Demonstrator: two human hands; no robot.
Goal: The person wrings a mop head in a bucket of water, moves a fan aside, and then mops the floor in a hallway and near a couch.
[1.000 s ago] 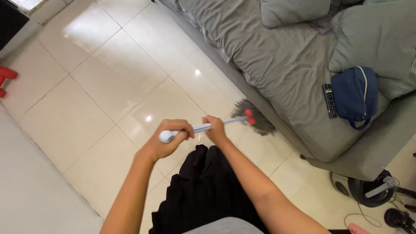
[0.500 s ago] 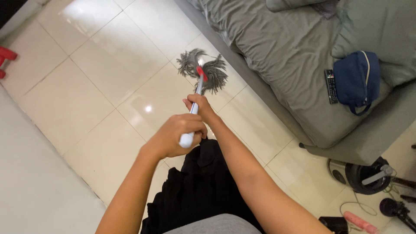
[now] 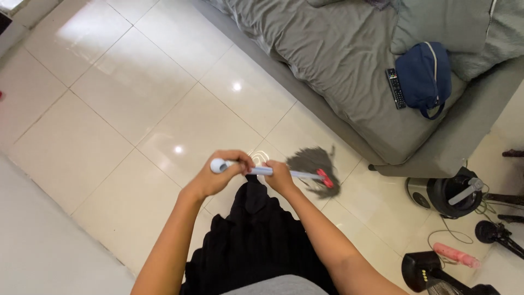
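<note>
With the left hand (image 3: 218, 173) and right hand (image 3: 279, 176) both clamped on the mop (image 3: 314, 169), whose head lies on the floor (image 3: 125, 109) beside the sofa (image 3: 349, 71), a wide sweep right could snag the cables (image 3: 453, 237).

My two hands, left hand (image 3: 218, 176) and right hand (image 3: 279, 177), one mop (image 3: 312, 168), one grey sofa (image 3: 338, 65), one blue pouch (image 3: 423, 76), one remote (image 3: 396, 88), two cushions (image 3: 442, 24).
</note>
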